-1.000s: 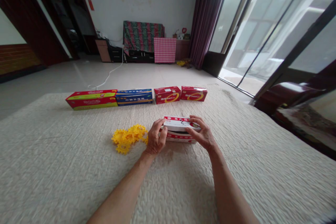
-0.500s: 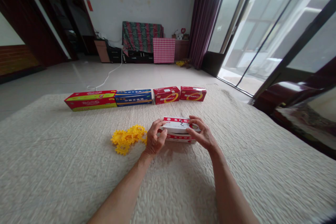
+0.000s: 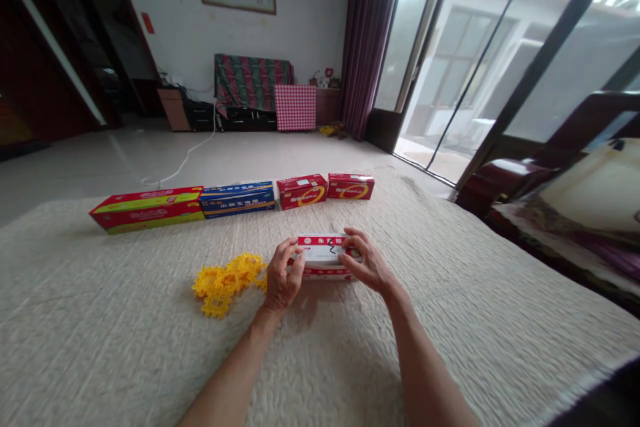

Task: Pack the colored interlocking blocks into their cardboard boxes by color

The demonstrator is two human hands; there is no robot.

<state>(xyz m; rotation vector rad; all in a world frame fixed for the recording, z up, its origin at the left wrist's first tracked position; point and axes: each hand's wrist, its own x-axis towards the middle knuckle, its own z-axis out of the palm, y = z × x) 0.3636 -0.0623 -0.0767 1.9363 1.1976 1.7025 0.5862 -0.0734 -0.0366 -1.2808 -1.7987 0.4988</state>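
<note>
A small white-and-red cardboard box point(image 3: 320, 255) with printed characters and a black pen mark on its lid rests on the quilted cover. At its left end, my left hand point(image 3: 284, 275) grips the edge between thumb and fingers. My right hand point(image 3: 369, 261) holds the right end, fingers over the lid and thumb at the near edge. The lid lies nearly flat, and the inside is hidden. Just left of my left hand is a cluster of yellow plastic interlocking pieces point(image 3: 223, 280), partly behind that hand.
Across the far side of the cover point(image 3: 150, 347) stands a row: a long red-and-green box point(image 3: 150, 209), a blue box point(image 3: 237, 200) and two red boxes point(image 3: 301, 192). Beyond lie a tiled floor with a white cable point(image 3: 187, 159) and a low cabinet point(image 3: 200, 119). A dark wooden chair point(image 3: 505, 177) is at right.
The box lid, slightly raised at its near edge before, now sits flatter under my hands. My view has turned a little to the right and up, so everything appears further left.
</note>
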